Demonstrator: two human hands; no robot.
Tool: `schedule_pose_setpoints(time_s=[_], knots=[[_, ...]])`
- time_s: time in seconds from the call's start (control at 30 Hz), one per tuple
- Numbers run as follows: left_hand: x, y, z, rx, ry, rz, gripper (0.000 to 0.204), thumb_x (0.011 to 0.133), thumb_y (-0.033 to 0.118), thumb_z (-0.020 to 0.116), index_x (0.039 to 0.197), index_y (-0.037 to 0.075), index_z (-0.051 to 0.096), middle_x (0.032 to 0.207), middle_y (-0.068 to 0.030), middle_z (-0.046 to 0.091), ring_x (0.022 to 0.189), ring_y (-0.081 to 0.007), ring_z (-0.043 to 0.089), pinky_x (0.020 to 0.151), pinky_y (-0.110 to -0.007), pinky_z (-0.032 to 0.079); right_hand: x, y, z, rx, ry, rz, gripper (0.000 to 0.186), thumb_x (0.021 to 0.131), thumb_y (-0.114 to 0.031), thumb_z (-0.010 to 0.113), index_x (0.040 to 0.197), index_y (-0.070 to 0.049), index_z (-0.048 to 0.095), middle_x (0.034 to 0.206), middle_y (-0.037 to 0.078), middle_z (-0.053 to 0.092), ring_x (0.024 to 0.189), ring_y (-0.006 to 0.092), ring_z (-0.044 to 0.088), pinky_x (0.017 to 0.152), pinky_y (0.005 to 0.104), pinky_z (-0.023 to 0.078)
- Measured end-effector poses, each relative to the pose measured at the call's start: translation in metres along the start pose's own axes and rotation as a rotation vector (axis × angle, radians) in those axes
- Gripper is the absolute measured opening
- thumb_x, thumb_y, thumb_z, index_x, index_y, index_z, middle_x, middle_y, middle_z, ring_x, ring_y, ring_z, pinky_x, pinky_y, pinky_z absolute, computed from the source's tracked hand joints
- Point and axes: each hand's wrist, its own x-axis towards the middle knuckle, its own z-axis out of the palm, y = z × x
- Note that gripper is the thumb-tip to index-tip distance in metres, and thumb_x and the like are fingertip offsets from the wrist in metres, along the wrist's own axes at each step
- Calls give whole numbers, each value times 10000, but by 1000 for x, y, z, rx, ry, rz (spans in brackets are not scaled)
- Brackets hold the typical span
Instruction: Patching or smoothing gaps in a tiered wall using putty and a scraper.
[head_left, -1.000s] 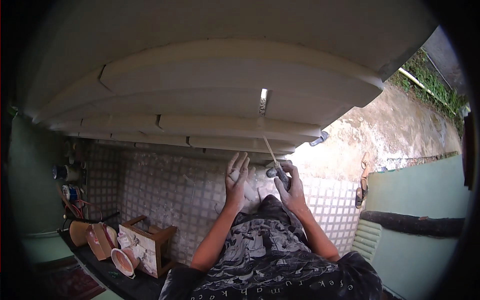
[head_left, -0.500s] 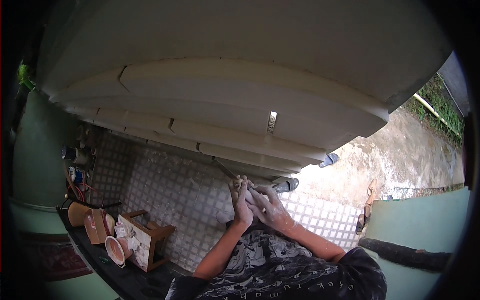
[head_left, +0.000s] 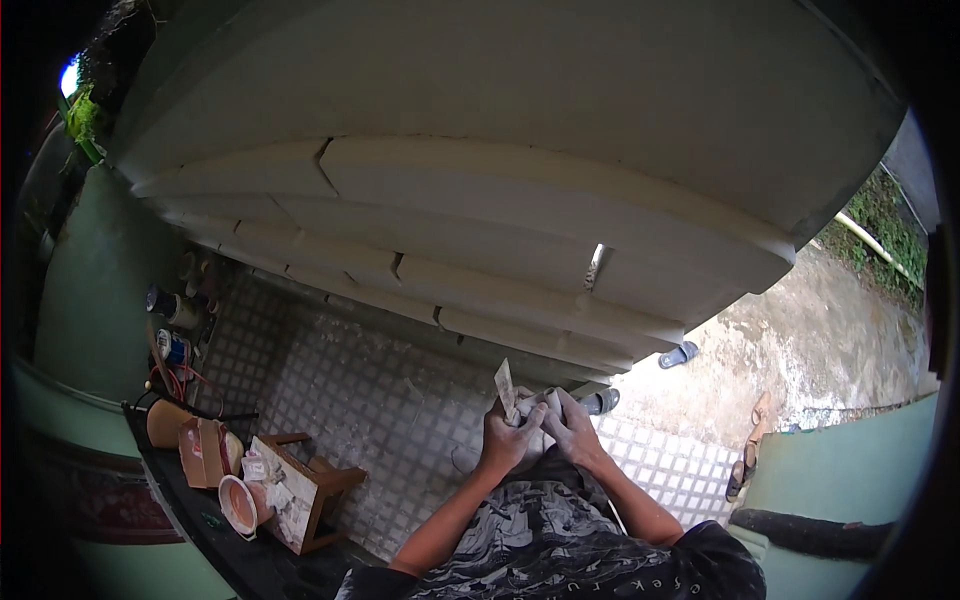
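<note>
Low in front of my body, both hands are close together and coated with pale powder. My left hand [head_left: 506, 445] is closed round a flat putty knife [head_left: 506, 385], whose pale, smeared blade points up. Right beside it, my right hand [head_left: 572, 432] has its fingers curled in toward a whitish-grey lump [head_left: 538, 408] between the hands. Fingers partly hide this lump, and its kind cannot be made out. The knife's handle is hidden in the left hand.
Overhead hangs a stepped, pale ceiling moulding [head_left: 480, 190] with cracks and a slot. At left a wooden stool [head_left: 315, 495], a bucket [head_left: 240, 503] and a cardboard box [head_left: 203, 452] stand together. Sandals [head_left: 678, 354] lie on the floor. Green walls [head_left: 840, 450] flank the tiles.
The putty knife's blade has swung from slanting up-left to nearly upright. My hands have drawn closer round the pale lump. The whole view has shifted slightly, the surroundings moving rightward and down.
</note>
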Motion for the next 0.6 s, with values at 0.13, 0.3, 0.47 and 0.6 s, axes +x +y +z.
schedule_pose_setpoints(time_s=[0.13,0.3,0.47,0.6], knots=[[-9,-13,-10,-72,75,-112,237,844,131,720,992,-14,604,816,-68,660,744,-107,598,673,-276,494,7,16,2,-67,-33,-9,286,851,-239,655,954,16,574,723,108,600,649,152,530,614,327,447],[-5,9,-35,183,53,72,273,813,123,742,1009,-10,607,808,-67,650,729,-121,593,675,-285,492,10,-21,7,-38,271,78,321,764,-155,795,879,-1,539,713,69,589,650,137,558,615,319,470],[6,11,-48,191,115,107,344,761,70,758,1058,0,599,848,-69,639,732,-138,588,677,-289,489,13,-13,21,-448,654,-497,241,713,49,714,862,-33,543,755,99,530,687,266,548,589,357,434],[10,23,-45,72,51,122,436,748,42,750,1140,23,560,774,-38,596,686,-133,564,648,-290,481,-2,-20,30,-200,302,-534,242,690,124,662,870,-9,569,786,125,555,701,289,583,612,363,479]])
